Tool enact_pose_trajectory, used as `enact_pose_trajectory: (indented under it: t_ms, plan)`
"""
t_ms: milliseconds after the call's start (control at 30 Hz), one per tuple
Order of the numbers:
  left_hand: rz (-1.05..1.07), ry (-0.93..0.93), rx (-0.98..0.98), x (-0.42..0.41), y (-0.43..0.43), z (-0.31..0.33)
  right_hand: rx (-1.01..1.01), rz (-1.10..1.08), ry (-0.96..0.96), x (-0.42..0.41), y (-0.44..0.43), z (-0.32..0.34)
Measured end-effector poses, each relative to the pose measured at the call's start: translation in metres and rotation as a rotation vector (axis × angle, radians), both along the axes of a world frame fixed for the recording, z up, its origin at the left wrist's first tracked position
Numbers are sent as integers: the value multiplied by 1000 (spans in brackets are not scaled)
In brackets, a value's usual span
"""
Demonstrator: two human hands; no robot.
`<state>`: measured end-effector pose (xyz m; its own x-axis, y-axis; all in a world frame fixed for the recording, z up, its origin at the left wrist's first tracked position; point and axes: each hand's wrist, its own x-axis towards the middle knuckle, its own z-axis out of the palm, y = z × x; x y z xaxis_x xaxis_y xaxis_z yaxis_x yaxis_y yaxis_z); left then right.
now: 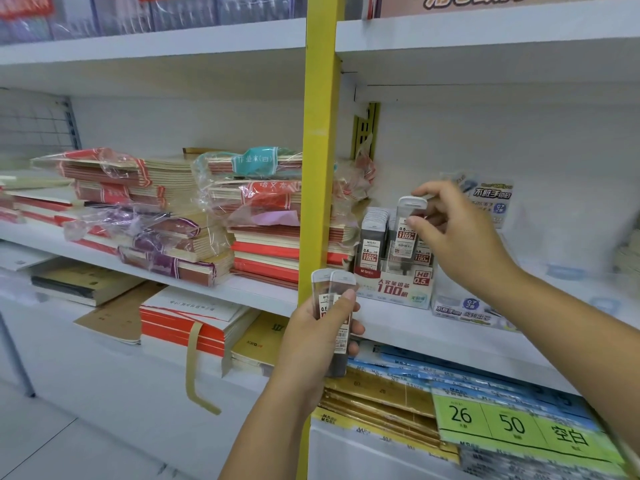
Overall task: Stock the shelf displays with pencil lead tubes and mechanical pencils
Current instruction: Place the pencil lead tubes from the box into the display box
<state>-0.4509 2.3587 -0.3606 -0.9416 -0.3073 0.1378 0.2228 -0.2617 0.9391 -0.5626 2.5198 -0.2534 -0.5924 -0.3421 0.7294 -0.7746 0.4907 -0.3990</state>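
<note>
Head view: white shop shelving (398, 323) in two bays, split by one yellow upright post (320, 168).
Left bay: plastic-wrapped piles of red and cream notebooks (256, 216) on the middle shelf, overlapping too much for a sure count.
Right bay, lower shelf: blue and gold packets lie flat behind one green price card (512, 424) printed 26 and 50.
Display boxes: two stand side by side on the middle shelf of the right bay. One is a red and white cardboard box (398, 289) marked HB 0.5 and 100. Just right of it is a white and blue box (464, 310) marked 0.7.
Box contents: the red and white box holds upright rows of dark, white-capped lead tubes (372, 237), packed too close to count.
Right hand (460, 237): thumb and fingers pinch one clear, white-capped pencil lead tube (407, 230), upright, its lower end at the front of the red and white box.
Left hand (311, 337): curled round two matching spare tubes (334, 292), held upright in front of the yellow post.
</note>
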Motion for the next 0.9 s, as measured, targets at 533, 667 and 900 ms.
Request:
enact_pose_trajectory:
  t_ms: [533, 667, 900]
  plan:
    - [-16, 3, -26, 3, 0, 3, 261, -368, 337, -23, -5, -24]
    - [-32, 38, -16, 3, 3, 5, 319, -422, 329, -16, -2, -23]
    - [-117, 106, 11, 1, 9, 4, 60, 181, -255, 40, -7, -46]
